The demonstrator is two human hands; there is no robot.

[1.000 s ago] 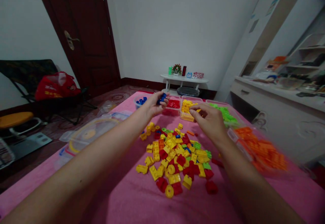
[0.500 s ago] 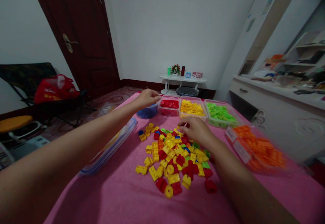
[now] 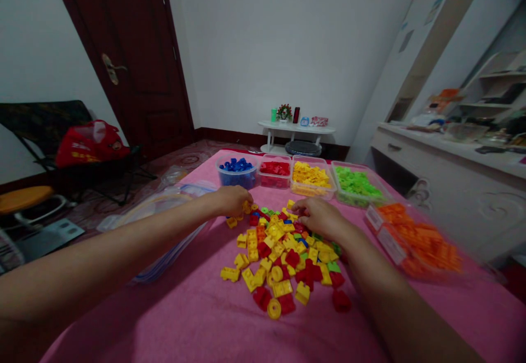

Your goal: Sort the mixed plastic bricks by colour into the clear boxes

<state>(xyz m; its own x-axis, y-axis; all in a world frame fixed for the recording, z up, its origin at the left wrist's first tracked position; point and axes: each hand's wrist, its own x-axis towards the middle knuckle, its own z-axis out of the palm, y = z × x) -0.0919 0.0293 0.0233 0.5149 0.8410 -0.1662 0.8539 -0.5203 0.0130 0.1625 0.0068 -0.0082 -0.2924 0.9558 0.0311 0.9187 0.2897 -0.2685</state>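
A heap of small toy bricks [image 3: 283, 259], mostly yellow and red with some green and blue, lies on the pink cloth [image 3: 197, 319]. My left hand [image 3: 232, 199] rests at the heap's far left edge, its fingers curled down onto the bricks there. My right hand [image 3: 318, 217] lies on the heap's far side with its fingertips pinched among the bricks. What either hand holds is hidden under the fingers. Behind the heap stand tubs of blue bricks [image 3: 237, 170], red bricks [image 3: 274, 170], yellow bricks [image 3: 310, 176] and green bricks [image 3: 356, 185].
A tub of orange bricks [image 3: 419, 242] stands at the right. Clear plastic lids [image 3: 164, 226] lie at the cloth's left edge. A folding chair with a red bag [image 3: 88, 138], a dark door [image 3: 135, 61], a small white table [image 3: 296, 130] and a white cabinet [image 3: 452, 176] surround the table.
My left hand has come back from the blue tub to the heap's left edge. My right hand has dropped from near the yellow tub onto the heap.
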